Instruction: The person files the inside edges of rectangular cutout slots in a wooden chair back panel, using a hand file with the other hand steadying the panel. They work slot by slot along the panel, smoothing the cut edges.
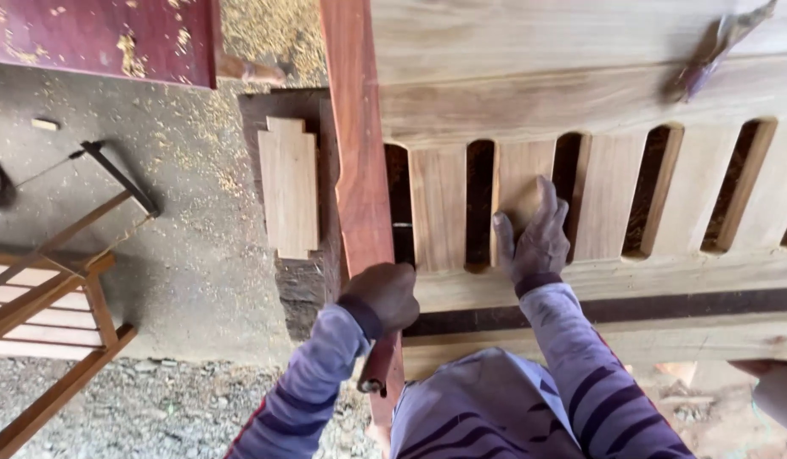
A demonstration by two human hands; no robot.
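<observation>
Right hand (535,240): lay flat, fingers spread, on a pale slat (521,191) of the louvred wooden panel (580,93).
Left hand (383,296): was clenched on a tool handle (375,370), at eight o'clock from the right hand.
Reddish rail (357,136): ran toward twelve o'clock from the left hand.
Loose wood block (289,187): lay at eleven o'clock from the left hand.

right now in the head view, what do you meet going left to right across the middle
wooden chair frame → bow saw → loose wood panel → reddish upright rail → left hand gripping a tool handle → right hand pressed flat on a slat → open slots
</observation>
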